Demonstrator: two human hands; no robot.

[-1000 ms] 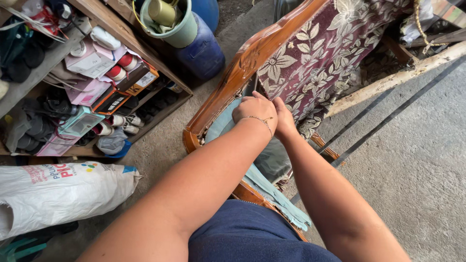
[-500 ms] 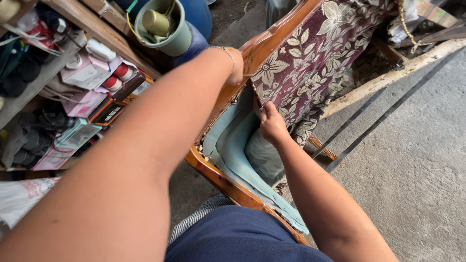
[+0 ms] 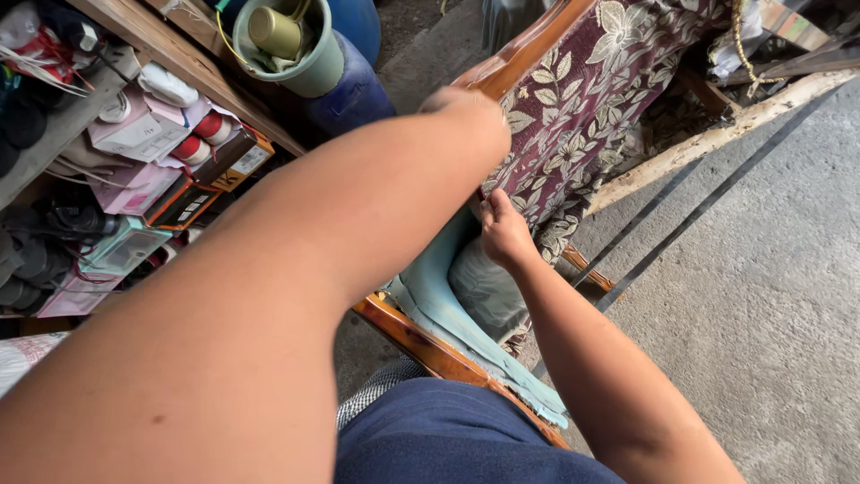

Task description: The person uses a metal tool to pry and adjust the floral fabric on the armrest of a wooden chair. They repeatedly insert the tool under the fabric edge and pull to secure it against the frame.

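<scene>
A wooden chair frame [image 3: 530,43] lies tipped in front of me, covered with maroon floral fabric [image 3: 596,99]. My left arm fills the foreground. My left hand [image 3: 461,100] reaches the frame's upper rail, its fingers hidden behind the wrist. Lower down, my right hand [image 3: 503,231] pinches the edge of the floral fabric where it meets the light blue lining [image 3: 437,289]. Grey padding [image 3: 488,291] shows inside that lining. The lower wooden rail [image 3: 414,336] runs just above my knee.
Shelves at the left hold boxes [image 3: 148,139], thread spools and dark items. A green bucket [image 3: 309,56] sits on a blue barrel [image 3: 356,90] behind the chair. A pale wooden pole [image 3: 717,134] lies across the concrete floor [image 3: 761,305] on the right.
My left hand left the spot beside my right hand and rose to the frame's upper rail. My right hand dropped to the fabric's edge, and the blue lining is exposed.
</scene>
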